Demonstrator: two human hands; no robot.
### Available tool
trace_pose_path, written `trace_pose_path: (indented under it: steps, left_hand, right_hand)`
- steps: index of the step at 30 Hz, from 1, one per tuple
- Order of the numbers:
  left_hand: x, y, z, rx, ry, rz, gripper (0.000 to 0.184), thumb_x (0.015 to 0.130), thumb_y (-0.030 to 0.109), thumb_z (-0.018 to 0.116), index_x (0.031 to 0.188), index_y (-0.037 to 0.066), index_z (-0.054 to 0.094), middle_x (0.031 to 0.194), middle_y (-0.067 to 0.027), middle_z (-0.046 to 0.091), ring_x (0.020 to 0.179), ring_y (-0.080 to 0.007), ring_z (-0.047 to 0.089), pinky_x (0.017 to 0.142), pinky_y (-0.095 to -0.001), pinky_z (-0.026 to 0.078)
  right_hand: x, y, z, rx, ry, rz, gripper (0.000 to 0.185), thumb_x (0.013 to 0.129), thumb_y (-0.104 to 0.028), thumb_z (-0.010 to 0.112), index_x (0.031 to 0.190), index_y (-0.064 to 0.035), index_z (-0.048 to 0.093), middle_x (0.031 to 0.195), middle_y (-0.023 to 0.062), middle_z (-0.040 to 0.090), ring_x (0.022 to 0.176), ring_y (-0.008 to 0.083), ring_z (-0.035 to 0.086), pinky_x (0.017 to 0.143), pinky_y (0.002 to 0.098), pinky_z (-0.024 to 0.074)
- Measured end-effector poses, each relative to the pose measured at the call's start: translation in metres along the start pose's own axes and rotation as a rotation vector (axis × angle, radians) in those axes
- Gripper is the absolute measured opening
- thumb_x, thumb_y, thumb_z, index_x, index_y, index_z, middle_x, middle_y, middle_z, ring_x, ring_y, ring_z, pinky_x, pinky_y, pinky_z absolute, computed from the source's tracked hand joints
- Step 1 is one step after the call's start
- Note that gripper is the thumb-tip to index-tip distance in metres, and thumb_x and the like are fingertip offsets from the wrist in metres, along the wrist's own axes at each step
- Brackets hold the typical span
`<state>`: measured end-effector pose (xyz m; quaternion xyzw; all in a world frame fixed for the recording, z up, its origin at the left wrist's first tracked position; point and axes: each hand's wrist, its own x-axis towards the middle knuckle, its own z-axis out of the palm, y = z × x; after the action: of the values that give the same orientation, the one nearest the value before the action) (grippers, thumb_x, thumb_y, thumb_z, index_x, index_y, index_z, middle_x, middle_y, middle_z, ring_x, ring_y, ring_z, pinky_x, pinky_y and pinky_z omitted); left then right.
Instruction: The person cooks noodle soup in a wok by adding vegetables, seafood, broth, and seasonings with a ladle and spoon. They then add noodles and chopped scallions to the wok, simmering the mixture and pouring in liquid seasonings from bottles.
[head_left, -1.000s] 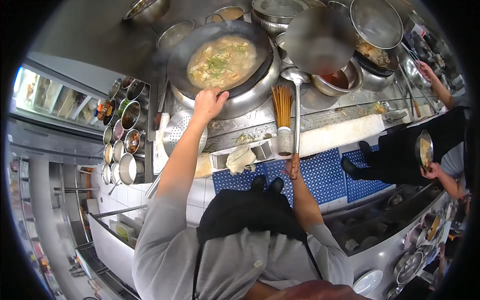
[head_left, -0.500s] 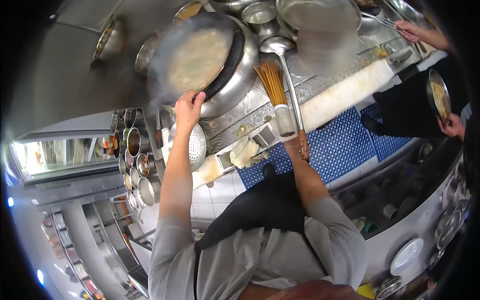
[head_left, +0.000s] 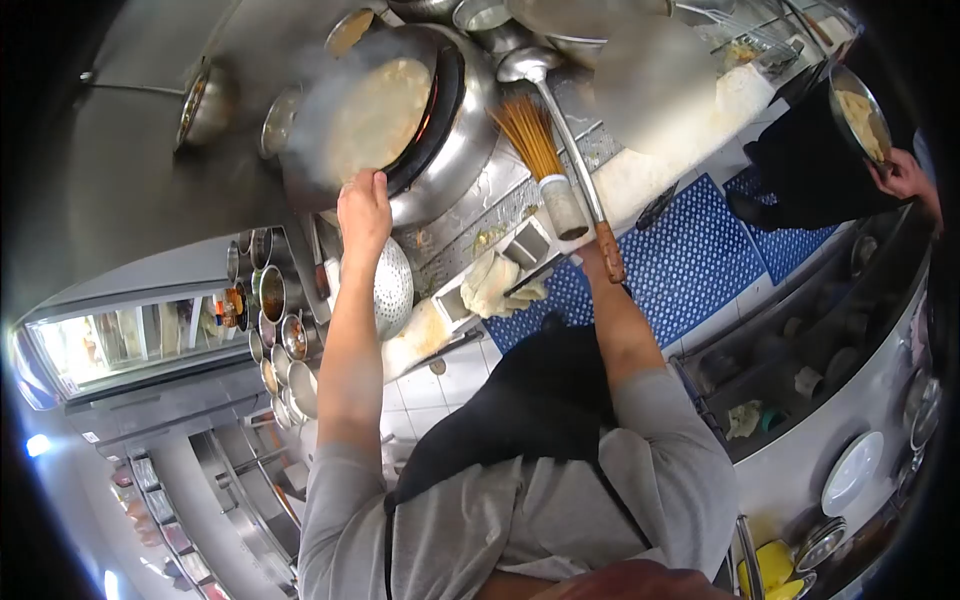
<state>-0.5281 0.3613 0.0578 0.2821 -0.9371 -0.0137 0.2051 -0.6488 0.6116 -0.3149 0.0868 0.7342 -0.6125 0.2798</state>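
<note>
My left hand is closed at the near edge of a steaming wok, gripping it there. Pale, flat food covers much of the wok's inside, partly veiled by steam. An orange glow shows between the wok and its dark burner ring. On the right, my right hand is mostly hidden behind the lower ends of a bamboo wok brush and a long ladle with a wooden handle; its fingers do not show. A perforated strainer sits beside my left forearm.
Metal pots stand behind the stove. A crumpled cloth hangs at the counter edge. Several ingredient containers line the left. At right, a co-worker's hand holds a pan with pale food. Blue matting covers the floor.
The wok and its food have shifted under my left hand, and the glow beneath shows more. My view has turned slightly. A co-worker's hand at upper right is gone from view.
</note>
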Motion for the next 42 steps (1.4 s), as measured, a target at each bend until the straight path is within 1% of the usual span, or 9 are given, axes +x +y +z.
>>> trace_pose_path:
  steps: [2,5,8,14,27,30,36,39,42]
  left_hand:
    - [-0.005,0.002,0.002,0.026,0.034,-0.011,0.022,0.097,0.019,0.055,0.094,-0.001,0.064,0.089,-0.0246,0.066,0.087,-0.0442,0.062,0.078,-0.0518,0.046]
    - [-0.008,-0.003,0.007,0.034,0.062,0.024,0.025,0.099,0.022,0.053,0.096,-0.001,0.063,0.090,-0.0236,0.065,0.088,-0.0435,0.061,0.077,-0.0505,0.046]
    - [-0.015,-0.004,0.007,0.033,0.050,-0.015,0.020,0.096,0.017,0.056,0.096,-0.001,0.064,0.093,-0.0232,0.066,0.090,-0.0432,0.061,0.080,-0.0508,0.046]
    - [-0.021,-0.007,0.012,0.046,0.085,-0.002,0.022,0.097,0.019,0.056,0.099,-0.001,0.065,0.096,-0.0224,0.066,0.092,-0.0431,0.061,0.082,-0.0503,0.046]
    - [-0.019,-0.012,0.020,0.060,0.101,0.023,0.020,0.096,0.017,0.055,0.094,-0.001,0.063,0.093,-0.0233,0.065,0.089,-0.0436,0.060,0.080,-0.0511,0.046]
    - [-0.019,-0.010,0.021,0.051,0.122,0.035,0.019,0.096,0.016,0.056,0.093,-0.001,0.063,0.091,-0.0232,0.065,0.087,-0.0438,0.060,0.079,-0.0512,0.046]
    - [-0.018,-0.006,0.020,0.033,0.127,0.028,0.018,0.095,0.017,0.056,0.093,0.000,0.063,0.090,-0.0231,0.064,0.086,-0.0439,0.060,0.078,-0.0510,0.046]
    - [-0.018,-0.006,0.019,0.030,0.121,0.006,0.019,0.096,0.017,0.056,0.093,0.000,0.063,0.090,-0.0228,0.065,0.087,-0.0438,0.060,0.078,-0.0511,0.046]
    - [-0.019,-0.009,0.021,0.035,0.122,0.010,0.020,0.096,0.018,0.056,0.094,0.000,0.063,0.091,-0.0224,0.065,0.088,-0.0437,0.060,0.079,-0.0512,0.046]
  right_hand:
    - [-0.001,-0.001,-0.001,-0.022,0.008,0.004,0.035,0.087,-0.031,0.068,0.110,-0.0058,0.061,0.098,0.0147,0.070,0.077,0.0287,0.068,0.063,0.0424,0.0547]
    - [-0.006,-0.005,0.000,-0.043,0.021,0.012,0.034,0.086,-0.030,0.069,0.108,-0.0047,0.061,0.097,0.0150,0.070,0.076,0.0282,0.068,0.063,0.0417,0.0543]
    - [-0.010,-0.007,-0.003,-0.060,0.035,0.022,0.033,0.085,-0.029,0.070,0.105,-0.0036,0.062,0.095,0.0152,0.070,0.076,0.0277,0.067,0.063,0.0411,0.0538]
    - [-0.014,-0.013,-0.011,-0.106,0.061,0.036,0.032,0.084,-0.027,0.072,0.100,-0.0013,0.064,0.092,0.0156,0.070,0.074,0.0267,0.067,0.062,0.0397,0.0529]
    - [-0.032,-0.047,-0.026,-0.145,0.104,0.085,0.030,0.081,-0.024,0.076,0.089,0.0035,0.069,0.084,0.0166,0.071,0.071,0.0246,0.067,0.062,0.0369,0.0509]
    - [-0.026,-0.040,-0.022,-0.156,0.110,0.115,0.029,0.079,-0.024,0.078,0.085,0.0034,0.068,0.079,0.0156,0.071,0.070,0.0251,0.067,0.061,0.0382,0.0506]
    - [-0.010,-0.018,-0.019,-0.276,0.075,0.138,0.029,0.076,-0.023,0.079,0.080,0.0030,0.066,0.076,0.0180,0.069,0.070,0.0316,0.068,0.061,0.0413,0.0514]
    - [-0.004,-0.009,-0.012,-0.210,0.094,0.141,0.030,0.076,-0.023,0.079,0.079,0.0027,0.065,0.077,0.0197,0.069,0.071,0.0339,0.068,0.062,0.0417,0.0519]
    - [0.007,0.012,-0.007,-0.174,0.101,0.145,0.030,0.075,-0.024,0.080,0.076,0.0021,0.064,0.074,0.0182,0.068,0.067,0.0317,0.067,0.058,0.0402,0.0512]
